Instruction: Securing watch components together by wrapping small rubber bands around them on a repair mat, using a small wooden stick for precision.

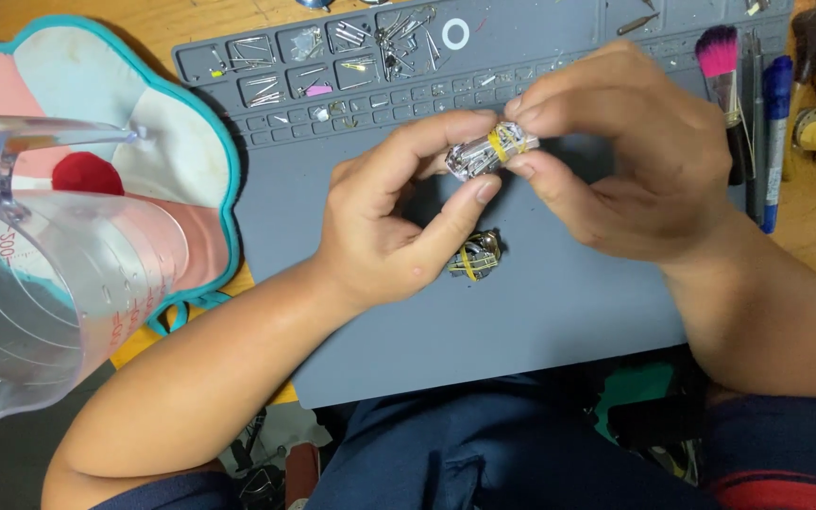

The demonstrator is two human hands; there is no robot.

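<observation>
From the head camera I see the grey mat's (559, 312) top compartments (332, 57) holding small metal pins and scraps. A clear measuring jug (40, 274) stands at its left edge, seemingly empty. My left hand (399, 222) and right hand (625, 156) both pinch one small metal bundle (491, 149), banded in yellow, above mid-mat. A second bundle (474, 257) lies just below. The mat's lower half offers open room; brushes (722, 66) and pens crowd the right edge.

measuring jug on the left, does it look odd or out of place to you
Yes. The clear measuring jug lies tipped on its side over the flower-shaped pad, not upright. Nothing looks spilled from it.
</observation>
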